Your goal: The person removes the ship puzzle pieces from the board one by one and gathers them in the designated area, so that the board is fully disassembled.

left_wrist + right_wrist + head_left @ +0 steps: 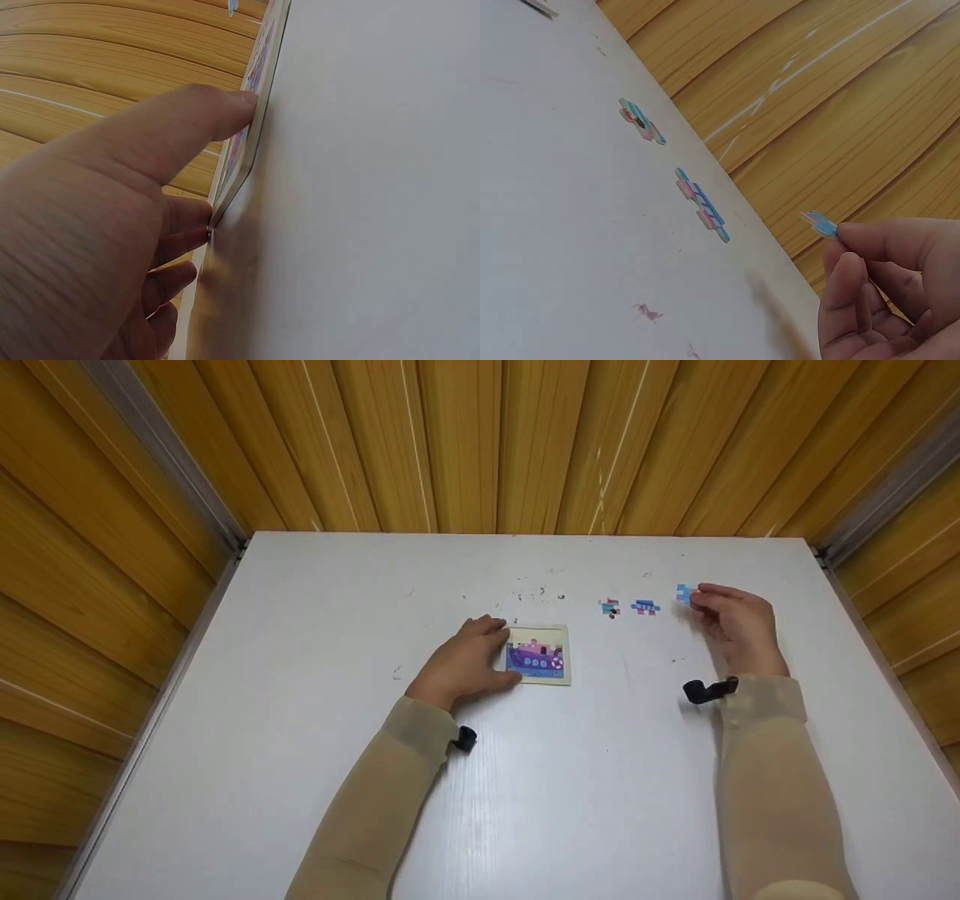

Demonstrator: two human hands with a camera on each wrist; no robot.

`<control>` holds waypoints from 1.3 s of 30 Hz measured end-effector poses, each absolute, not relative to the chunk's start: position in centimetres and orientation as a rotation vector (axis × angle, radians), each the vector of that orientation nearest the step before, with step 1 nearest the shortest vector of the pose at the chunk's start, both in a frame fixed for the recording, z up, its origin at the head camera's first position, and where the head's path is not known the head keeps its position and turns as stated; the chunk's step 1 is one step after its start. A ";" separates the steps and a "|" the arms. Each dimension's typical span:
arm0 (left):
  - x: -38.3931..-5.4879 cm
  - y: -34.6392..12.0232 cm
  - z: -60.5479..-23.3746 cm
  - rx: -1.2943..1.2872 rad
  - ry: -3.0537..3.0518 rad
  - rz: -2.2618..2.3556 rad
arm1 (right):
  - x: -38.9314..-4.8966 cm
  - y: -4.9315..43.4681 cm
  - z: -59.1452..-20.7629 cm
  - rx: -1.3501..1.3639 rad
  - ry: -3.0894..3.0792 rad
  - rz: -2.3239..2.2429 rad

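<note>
A small square jigsaw puzzle board (pixel 568 656) with a pale frame lies on the white table, a purple ship picture partly made up inside it. My left hand (pixel 466 660) holds the board at its left side, thumb on the near edge and fingers at the far left corner. Over on the right, my right hand (pixel 739 622) pinches a light blue puzzle piece (pixel 823 225) between thumb and fingertips, raised above the tabletop. Two loose puzzle pieces lie between the board and that hand: a multicoloured piece (pixel 610 607) and a blue and pink piece (pixel 646 607).
The white table (pixel 585 802) carries small dark marks and scuffs beyond the board. Yellow wood-look panels (pixel 465 442) rise behind its far edge and along both sides. A black wrist-worn device (pixel 709 690) sticks out from the right sleeve, another (pixel 465 739) from the left.
</note>
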State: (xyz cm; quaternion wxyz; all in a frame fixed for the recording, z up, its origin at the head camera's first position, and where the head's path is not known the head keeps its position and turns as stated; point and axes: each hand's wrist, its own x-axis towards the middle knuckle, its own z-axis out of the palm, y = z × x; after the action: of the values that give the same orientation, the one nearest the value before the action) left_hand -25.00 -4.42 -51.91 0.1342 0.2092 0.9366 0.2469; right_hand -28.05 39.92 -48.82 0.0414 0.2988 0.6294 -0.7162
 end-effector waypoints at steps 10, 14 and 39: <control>-25.0 -4.5 -52.0 0.642 2.719 0.719 | -28.5 39.6 -49.6 0.858 2.238 -1.880; -25.0 -4.5 -52.0 0.645 2.723 0.716 | -28.5 39.4 -49.7 0.817 2.346 -1.745; -25.0 -4.5 -52.1 0.628 2.714 0.730 | -28.5 38.9 -50.4 0.770 2.642 -1.407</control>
State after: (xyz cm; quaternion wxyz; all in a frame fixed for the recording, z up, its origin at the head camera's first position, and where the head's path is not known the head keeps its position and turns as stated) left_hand -25.05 -4.49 -52.07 0.1305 0.2163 0.9343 0.2514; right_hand -28.47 38.93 -50.39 0.0253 0.2490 0.8546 -0.4550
